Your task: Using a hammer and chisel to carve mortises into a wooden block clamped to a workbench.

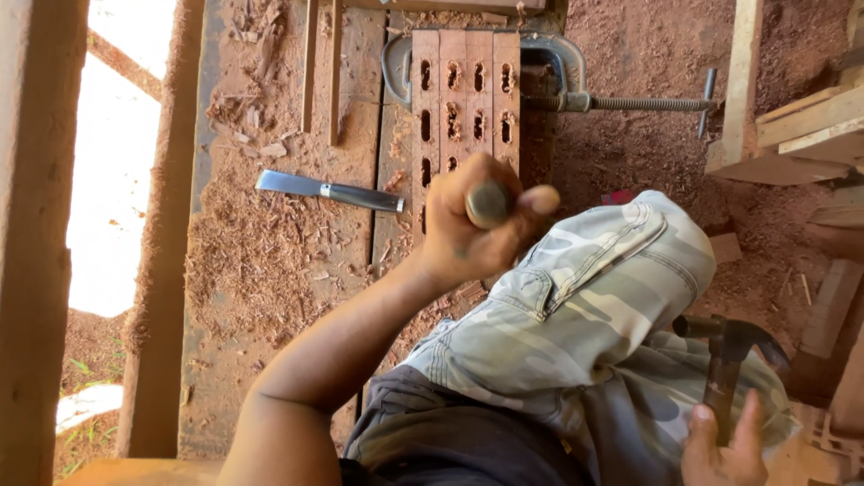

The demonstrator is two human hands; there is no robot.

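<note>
My left hand (472, 225) is closed around the dark handle of a chisel (489, 203), held upright over a set of reddish wooden slats (465, 99) that carry rows of mortise holes. My thumb lies along the handle's end; the blade is hidden under my hand. My right hand (720, 450) grips the handle of a dark hammer (729, 351) at the lower right, beside my knee in camouflage trousers (594, 306). A metal clamp (576, 94) squeezes the slats together.
A second chisel (328, 190) with a wide blade lies flat on the wooden bench (279, 270) among sawdust and shavings. Timber offcuts (801, 126) are stacked at the upper right. A wooden post (36, 243) stands at the left edge.
</note>
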